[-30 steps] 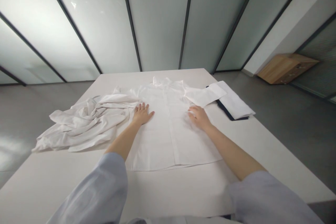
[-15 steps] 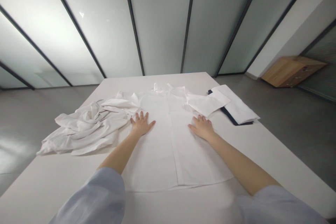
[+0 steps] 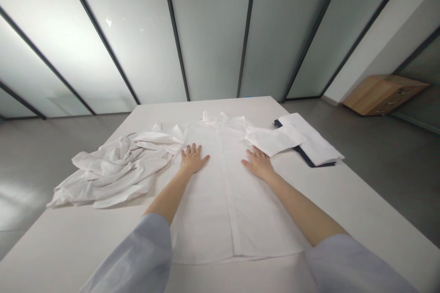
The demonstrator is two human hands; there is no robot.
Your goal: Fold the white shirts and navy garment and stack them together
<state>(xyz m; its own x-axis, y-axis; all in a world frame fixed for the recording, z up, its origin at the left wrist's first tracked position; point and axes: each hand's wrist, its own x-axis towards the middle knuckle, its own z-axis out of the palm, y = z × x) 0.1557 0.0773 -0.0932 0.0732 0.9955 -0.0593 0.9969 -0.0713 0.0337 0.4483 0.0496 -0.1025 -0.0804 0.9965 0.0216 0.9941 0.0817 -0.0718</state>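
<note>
A thin white collared shirt lies spread on the white table, collar at its far end. The right hand, curled a second ago, now rests flat on it like the left hand; both palms seem to bear evenly. Fingers are spread, gripping nothing. Left of the shirt sits a crumpled white cloth heap; right, folded white fabric.

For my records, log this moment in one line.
left hand spread on shirt | right hand spread at shirt's right side | crumpled cloth left | folded cloth right
</note>
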